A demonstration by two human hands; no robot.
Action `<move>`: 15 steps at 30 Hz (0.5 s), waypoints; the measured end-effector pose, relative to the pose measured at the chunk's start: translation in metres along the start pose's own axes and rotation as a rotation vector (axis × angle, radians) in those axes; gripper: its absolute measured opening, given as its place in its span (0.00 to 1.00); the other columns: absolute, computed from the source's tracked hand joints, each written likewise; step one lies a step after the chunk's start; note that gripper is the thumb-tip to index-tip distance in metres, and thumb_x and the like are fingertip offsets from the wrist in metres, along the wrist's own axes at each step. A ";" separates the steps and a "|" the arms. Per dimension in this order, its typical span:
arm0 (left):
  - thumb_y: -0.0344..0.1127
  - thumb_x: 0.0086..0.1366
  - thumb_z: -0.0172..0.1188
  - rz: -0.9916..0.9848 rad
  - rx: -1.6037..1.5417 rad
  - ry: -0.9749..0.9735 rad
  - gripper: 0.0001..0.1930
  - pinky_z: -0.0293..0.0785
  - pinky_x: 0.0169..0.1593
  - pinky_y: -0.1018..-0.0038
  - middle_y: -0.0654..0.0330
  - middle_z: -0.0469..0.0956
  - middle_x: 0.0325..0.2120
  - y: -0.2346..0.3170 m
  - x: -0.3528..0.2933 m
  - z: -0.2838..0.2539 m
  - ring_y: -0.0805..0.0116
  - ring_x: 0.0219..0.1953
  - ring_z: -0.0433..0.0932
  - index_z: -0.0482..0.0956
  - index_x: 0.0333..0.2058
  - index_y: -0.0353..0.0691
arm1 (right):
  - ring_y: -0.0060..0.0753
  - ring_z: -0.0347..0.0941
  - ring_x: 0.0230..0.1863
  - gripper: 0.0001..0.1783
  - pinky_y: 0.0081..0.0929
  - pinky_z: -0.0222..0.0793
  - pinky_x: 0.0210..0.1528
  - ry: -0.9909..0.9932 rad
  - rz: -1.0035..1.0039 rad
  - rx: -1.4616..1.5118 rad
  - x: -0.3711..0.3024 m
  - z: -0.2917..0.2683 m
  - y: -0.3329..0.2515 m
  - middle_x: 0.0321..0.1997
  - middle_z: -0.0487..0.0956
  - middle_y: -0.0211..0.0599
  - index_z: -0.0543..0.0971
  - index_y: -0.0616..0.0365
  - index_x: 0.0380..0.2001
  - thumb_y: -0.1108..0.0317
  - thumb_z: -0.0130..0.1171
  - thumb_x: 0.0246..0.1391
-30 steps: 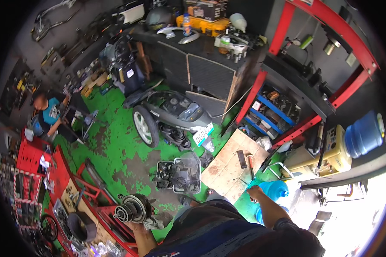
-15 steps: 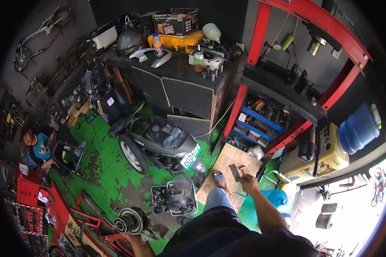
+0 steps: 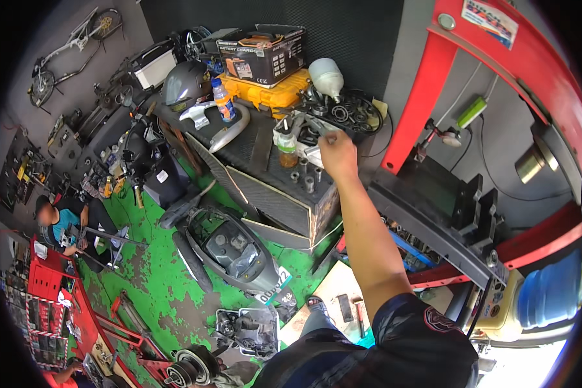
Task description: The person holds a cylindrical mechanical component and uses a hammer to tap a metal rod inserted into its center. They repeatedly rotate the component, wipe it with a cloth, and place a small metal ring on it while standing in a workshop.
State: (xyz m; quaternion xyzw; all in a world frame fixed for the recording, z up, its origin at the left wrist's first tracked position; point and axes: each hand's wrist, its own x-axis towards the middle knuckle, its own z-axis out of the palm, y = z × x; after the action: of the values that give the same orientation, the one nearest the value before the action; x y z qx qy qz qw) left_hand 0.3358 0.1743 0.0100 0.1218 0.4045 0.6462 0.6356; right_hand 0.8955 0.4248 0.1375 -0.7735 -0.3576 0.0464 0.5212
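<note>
My right hand (image 3: 339,155) reaches over the dark cabinet top, fingers curled at the edge of a white tray (image 3: 314,156) of metal tools and parts. What they grip, if anything, I cannot make out. Left of it stands a clear bottle (image 3: 287,150) with brown liquid. Several metal sockets (image 3: 309,183) stand near the cabinet's front corner. At the lower edge is a round metal machine part (image 3: 193,367) with stepped rings, a grey rag (image 3: 240,374) beside it. My left hand is out of sight. A dark flat block (image 3: 345,308) and a red-handled tool (image 3: 360,317) lie on a tan board by my foot.
A red press frame (image 3: 420,97) rises close to my right arm. A partly stripped scooter (image 3: 229,242) stands ahead on the green floor, a grey crate of parts (image 3: 255,330) near it. A person (image 3: 68,226) sits at far left; another's red sleeve (image 3: 61,377) shows at lower left.
My right hand has gone from the board by my foot, up and forward to the tray on the cabinet. The red-handled tool now lies on the board. My left hand has left view.
</note>
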 end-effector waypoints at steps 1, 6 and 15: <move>0.66 0.67 0.43 -0.004 -0.007 0.011 0.38 0.83 0.39 0.50 0.43 0.81 0.44 -0.007 0.005 0.011 0.43 0.38 0.83 0.73 0.58 0.36 | 0.60 0.80 0.50 0.20 0.46 0.74 0.55 0.001 -0.008 -0.008 0.024 0.004 -0.005 0.42 0.84 0.59 0.83 0.58 0.44 0.55 0.61 0.54; 0.65 0.67 0.44 -0.022 -0.018 0.028 0.37 0.83 0.41 0.50 0.44 0.81 0.45 -0.032 0.028 0.053 0.43 0.40 0.82 0.73 0.58 0.36 | 0.57 0.79 0.55 0.21 0.42 0.73 0.59 -0.016 0.125 -0.142 0.140 0.028 -0.004 0.49 0.83 0.58 0.84 0.60 0.46 0.58 0.60 0.53; 0.63 0.68 0.44 0.007 -0.076 0.089 0.35 0.82 0.45 0.50 0.45 0.80 0.48 -0.041 0.050 0.070 0.44 0.44 0.82 0.73 0.58 0.37 | 0.51 0.79 0.59 0.20 0.44 0.76 0.59 -0.119 0.287 -0.620 0.250 0.037 0.124 0.57 0.81 0.52 0.83 0.61 0.50 0.64 0.56 0.59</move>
State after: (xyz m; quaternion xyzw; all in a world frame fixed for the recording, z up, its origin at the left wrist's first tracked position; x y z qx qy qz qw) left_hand 0.4044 0.2405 0.0100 0.0701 0.4070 0.6680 0.6190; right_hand 1.1269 0.5790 0.0926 -0.9333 -0.2722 0.0536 0.2280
